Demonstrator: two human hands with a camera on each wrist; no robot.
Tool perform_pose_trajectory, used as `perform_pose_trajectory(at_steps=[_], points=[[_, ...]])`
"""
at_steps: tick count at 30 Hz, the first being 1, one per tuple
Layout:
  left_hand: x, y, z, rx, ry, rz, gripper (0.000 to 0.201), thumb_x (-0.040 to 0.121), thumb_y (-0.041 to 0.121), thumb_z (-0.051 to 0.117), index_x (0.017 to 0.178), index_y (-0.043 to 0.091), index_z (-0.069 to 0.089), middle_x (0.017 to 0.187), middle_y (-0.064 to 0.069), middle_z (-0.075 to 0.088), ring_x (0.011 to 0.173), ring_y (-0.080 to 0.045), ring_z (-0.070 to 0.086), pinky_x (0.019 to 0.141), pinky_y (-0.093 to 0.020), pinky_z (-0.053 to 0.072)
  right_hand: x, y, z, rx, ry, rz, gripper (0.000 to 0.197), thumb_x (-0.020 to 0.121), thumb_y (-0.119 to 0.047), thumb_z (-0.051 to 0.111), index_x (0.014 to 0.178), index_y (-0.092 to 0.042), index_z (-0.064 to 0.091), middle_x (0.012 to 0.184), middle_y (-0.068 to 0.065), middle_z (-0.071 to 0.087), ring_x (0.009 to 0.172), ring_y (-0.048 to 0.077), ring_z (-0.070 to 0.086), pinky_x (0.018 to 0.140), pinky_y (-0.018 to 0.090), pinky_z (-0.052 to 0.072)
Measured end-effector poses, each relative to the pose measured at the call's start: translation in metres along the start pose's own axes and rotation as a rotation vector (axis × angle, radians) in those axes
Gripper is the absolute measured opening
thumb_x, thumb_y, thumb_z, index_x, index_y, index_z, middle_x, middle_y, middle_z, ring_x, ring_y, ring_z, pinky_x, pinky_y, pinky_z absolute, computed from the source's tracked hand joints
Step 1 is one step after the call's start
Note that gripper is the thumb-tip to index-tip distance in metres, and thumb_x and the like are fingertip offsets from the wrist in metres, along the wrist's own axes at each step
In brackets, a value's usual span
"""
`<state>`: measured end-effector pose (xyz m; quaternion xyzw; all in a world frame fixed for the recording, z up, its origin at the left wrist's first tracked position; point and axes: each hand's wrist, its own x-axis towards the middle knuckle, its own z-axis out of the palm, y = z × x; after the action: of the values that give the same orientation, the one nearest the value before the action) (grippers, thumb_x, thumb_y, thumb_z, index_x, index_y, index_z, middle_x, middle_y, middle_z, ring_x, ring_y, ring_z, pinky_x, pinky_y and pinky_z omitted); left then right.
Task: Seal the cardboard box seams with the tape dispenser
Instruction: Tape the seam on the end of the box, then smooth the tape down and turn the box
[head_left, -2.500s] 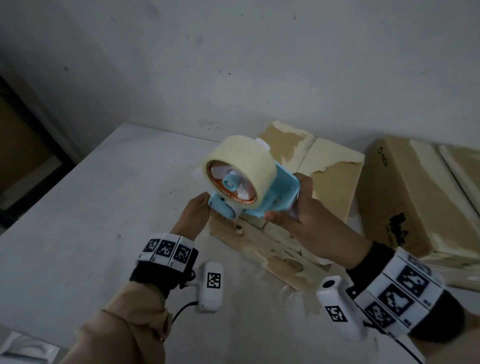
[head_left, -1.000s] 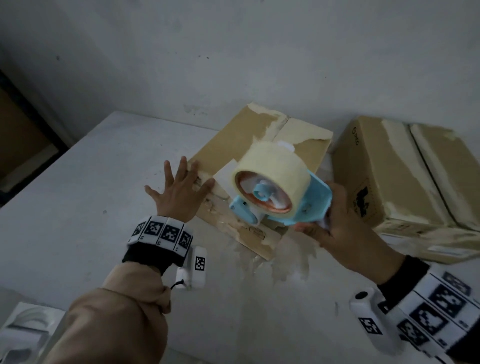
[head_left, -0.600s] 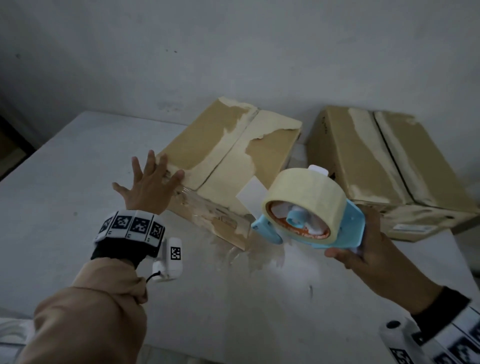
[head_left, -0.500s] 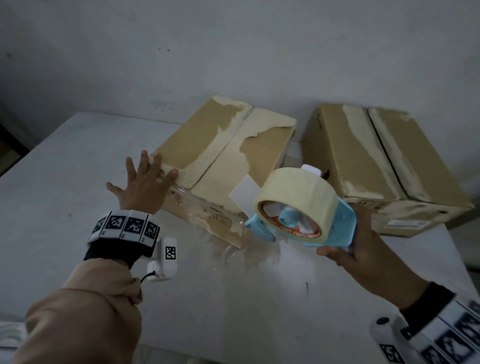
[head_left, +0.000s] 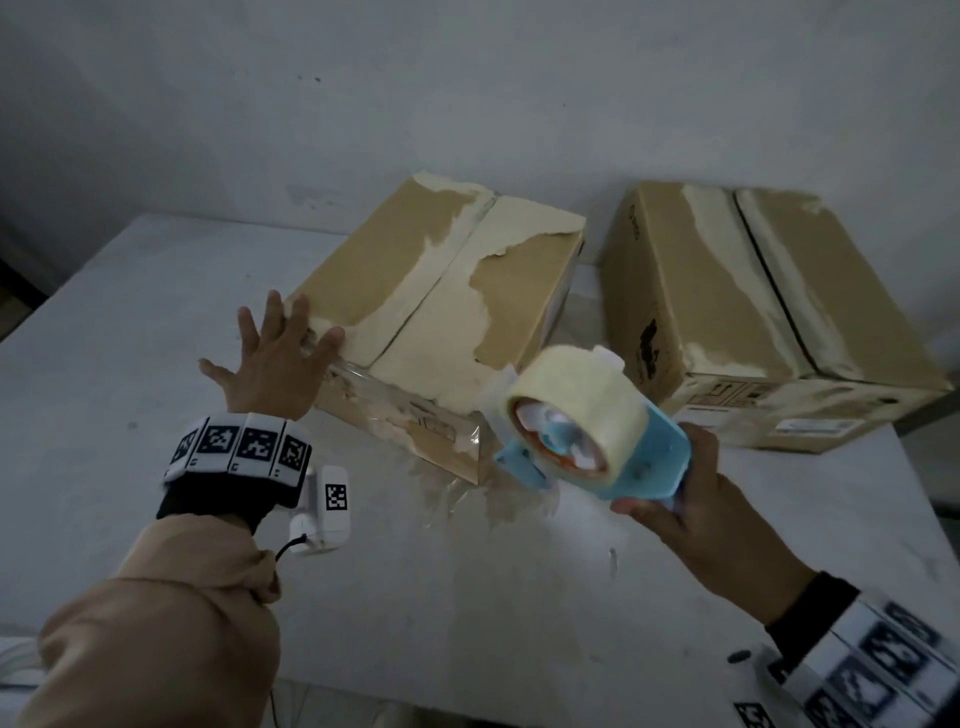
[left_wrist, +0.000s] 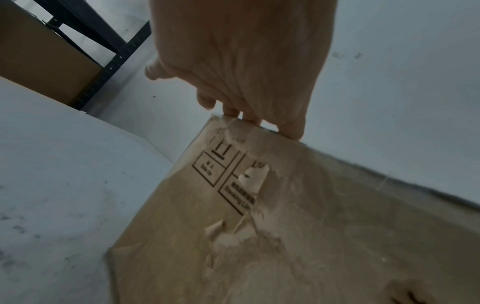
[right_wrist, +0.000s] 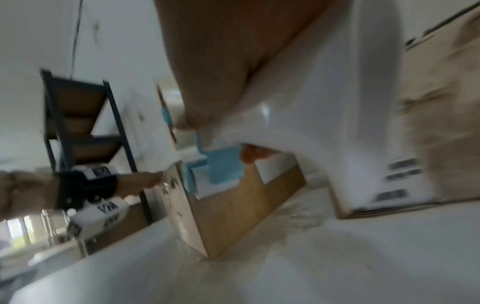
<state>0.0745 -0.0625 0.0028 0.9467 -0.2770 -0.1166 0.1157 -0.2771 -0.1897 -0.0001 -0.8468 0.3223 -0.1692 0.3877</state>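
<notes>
A worn cardboard box (head_left: 441, 291) (left_wrist: 298, 226) (right_wrist: 233, 205) with torn top paper lies on the white table (head_left: 467, 597), its centre seam running away from me. My left hand (head_left: 275, 358) (left_wrist: 246, 67) is spread flat, fingers straight, pressing the box's near left top edge. My right hand (head_left: 691, 514) (right_wrist: 221, 61) grips the handle of a blue tape dispenser (head_left: 587, 431) (right_wrist: 221, 166) with a large cream tape roll. The dispenser hovers just off the box's near right corner, its nose pointing at that corner. Clear tape covers the box's near side.
A second cardboard box (head_left: 753, 312) (right_wrist: 428, 123) stands to the right, close behind the dispenser. A white wall (head_left: 467, 93) runs right behind both boxes. A dark metal shelf rack (left_wrist: 103, 41) (right_wrist: 78, 127) stands off the table's left side. Paper scraps litter the table by the box corner.
The right hand pulled the dispenser off the box top, right and toward me, down to the near right corner. The left hand opened flat on the box's left edge and stayed there.
</notes>
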Motion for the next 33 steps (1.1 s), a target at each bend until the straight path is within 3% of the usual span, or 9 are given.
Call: perform_pose_trajectory(at_steps=[5,8,11,13,17,20,24,28,33], points=[[0.0,0.001,0.005,-0.055,0.028,0.008,0.062,0.093,0.056,0.024,0.147,0.03,0.006,0.158,0.007,-0.006,0.145,-0.02,-0.01,0.109,-0.067,-0.002,-0.02,0.014,0.004,0.153,0.194,0.082,0.063,0.055,-0.07,0.067,0.099,-0.07,0.021,0.102,-0.038,0.054,0.084,-0.023,0.053,0.064,0.001,0.045],[0.0,0.001,0.005,-0.035,0.042,0.013,0.062,0.093,0.056,0.023,0.147,0.03,0.006,0.158,0.006,-0.005,0.145,-0.022,-0.01,0.109,-0.067,-0.003,-0.022,0.018,0.018,0.12,0.305,0.108,0.075,0.06,-0.056,0.074,0.115,-0.057,0.024,0.106,-0.056,0.037,0.086,-0.011,0.054,0.068,0.016,0.05],[0.0,-0.002,0.004,-0.016,0.046,0.027,0.062,0.093,0.057,0.021,0.147,0.03,0.006,0.158,0.006,-0.004,0.145,-0.023,-0.012,0.109,-0.066,-0.004,-0.024,0.04,0.038,0.021,0.386,0.192,0.093,0.062,-0.016,0.085,0.128,-0.027,0.021,0.099,-0.028,0.054,0.082,0.011,0.057,0.067,0.033,0.046],[0.0,-0.002,0.004,-0.009,0.046,0.033,0.063,0.093,0.057,0.021,0.147,0.03,0.006,0.158,0.006,-0.005,0.145,-0.023,-0.013,0.109,-0.065,-0.005,-0.027,0.05,0.048,-0.051,0.35,0.234,0.09,0.062,-0.018,0.084,0.132,-0.018,0.028,0.097,-0.005,0.058,0.085,0.021,0.059,0.069,0.034,0.046],[0.001,-0.004,0.004,-0.001,0.06,0.072,0.062,0.094,0.055,0.019,0.148,0.028,0.007,0.158,0.004,-0.005,0.144,-0.023,-0.013,0.109,-0.065,-0.006,-0.028,0.065,0.066,-0.266,0.251,0.21,0.078,0.06,-0.016,0.085,0.126,-0.009,0.045,0.098,0.017,0.062,0.085,0.038,0.06,0.072,0.045,0.05],[0.001,-0.007,0.004,0.007,0.059,0.118,0.063,0.093,0.057,0.016,0.147,0.027,0.006,0.158,0.002,-0.004,0.144,-0.025,-0.012,0.107,-0.068,-0.006,-0.028,0.065,0.08,-0.38,0.197,0.225,0.077,0.061,-0.024,0.081,0.123,-0.019,0.036,0.09,0.017,0.062,0.075,0.039,0.059,0.064,0.042,0.048],[0.003,-0.014,0.004,0.027,0.056,0.168,0.062,0.091,0.059,0.012,0.147,0.035,-0.001,0.158,0.002,-0.003,0.145,-0.024,-0.011,0.103,-0.071,-0.011,-0.029,0.055,0.098,-0.422,0.197,0.279,0.063,0.065,-0.043,0.052,0.121,-0.018,0.038,0.098,0.017,0.059,0.082,0.036,0.057,0.068,0.042,0.046],[0.008,-0.019,-0.001,0.054,0.055,0.253,0.062,0.089,0.062,0.014,0.146,0.039,0.004,0.157,-0.003,0.003,0.145,-0.027,-0.011,0.101,-0.07,-0.013,-0.029,0.043,0.103,-0.451,0.332,0.327,0.052,0.067,-0.025,0.041,0.118,-0.02,0.041,0.118,0.024,0.052,0.106,0.035,0.044,0.084,0.048,0.037],[0.019,-0.027,-0.002,0.1,0.128,0.462,0.072,0.083,0.07,0.008,0.146,0.036,0.012,0.158,-0.009,0.0,0.145,-0.03,-0.01,0.1,-0.067,-0.017,0.004,-0.009,0.119,-0.299,0.48,0.109,0.05,0.092,-0.04,0.026,0.131,-0.01,0.036,0.142,0.019,0.036,0.127,0.024,0.031,0.102,0.028,0.022]])
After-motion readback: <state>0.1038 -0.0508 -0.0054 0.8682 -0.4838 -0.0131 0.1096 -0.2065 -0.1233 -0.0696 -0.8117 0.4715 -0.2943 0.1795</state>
